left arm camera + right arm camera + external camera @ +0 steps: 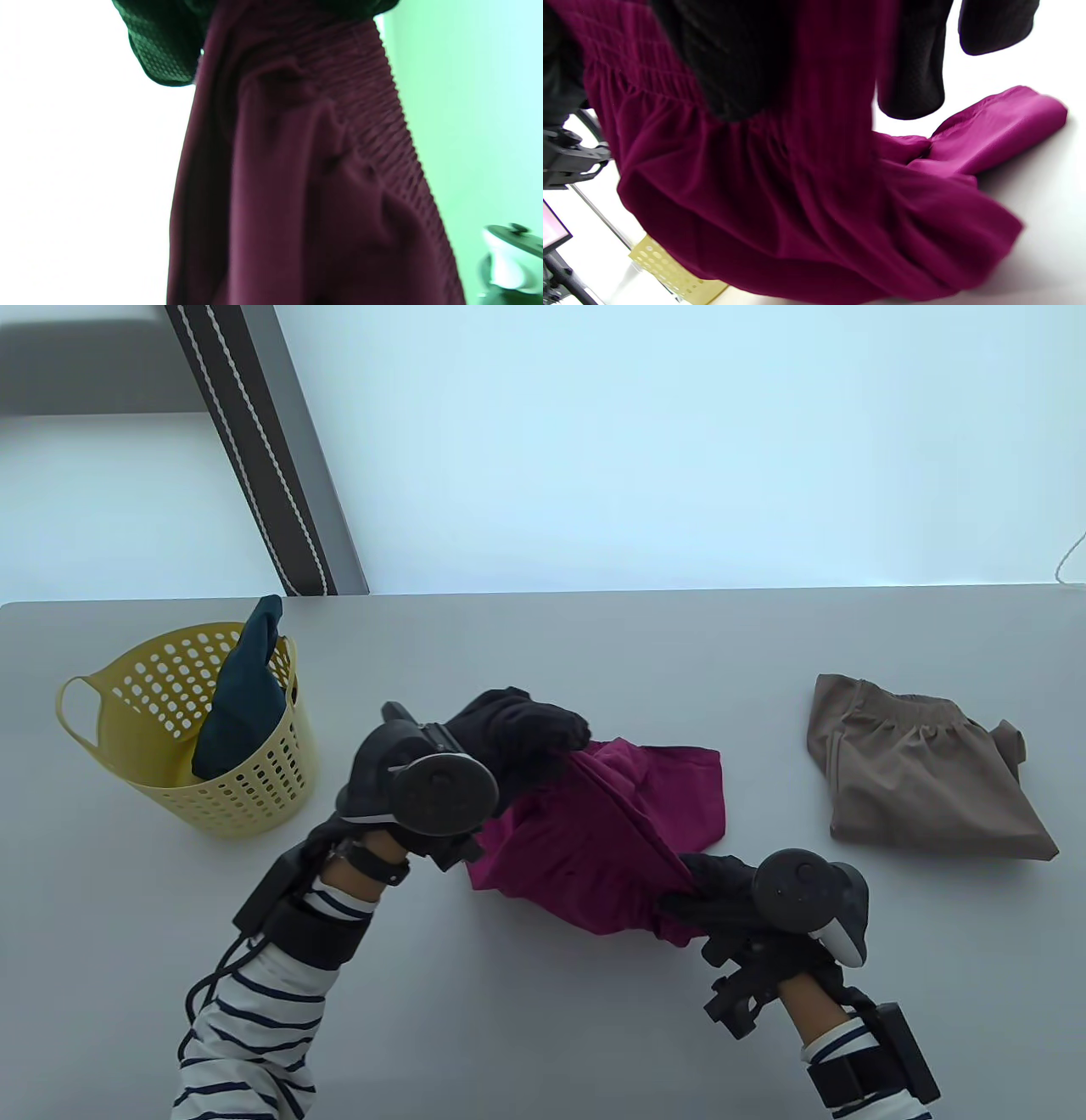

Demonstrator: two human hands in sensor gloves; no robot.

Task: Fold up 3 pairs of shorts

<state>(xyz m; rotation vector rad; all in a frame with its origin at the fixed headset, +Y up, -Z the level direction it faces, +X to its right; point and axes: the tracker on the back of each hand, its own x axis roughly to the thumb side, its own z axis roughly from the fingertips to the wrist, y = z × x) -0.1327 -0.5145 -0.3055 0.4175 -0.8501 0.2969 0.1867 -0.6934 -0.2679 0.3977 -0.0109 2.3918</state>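
A pale grey surface [594, 661] fills the lower two thirds of the table view, matte and evenly lit, with a rounded corner at the left of its far edge. Beyond that edge, the upper part of the frame is a bright, washed-out bluish-white expanse [679, 441] with no visible detail. A dark grey band [263, 449] with two lines of white stitching runs diagonally from the top of the frame down to the far edge of the surface at upper left. Left of it sits a blurred grey block [85, 369] in the top left corner. A thin pale cord [1071, 558] hangs at the right edge.
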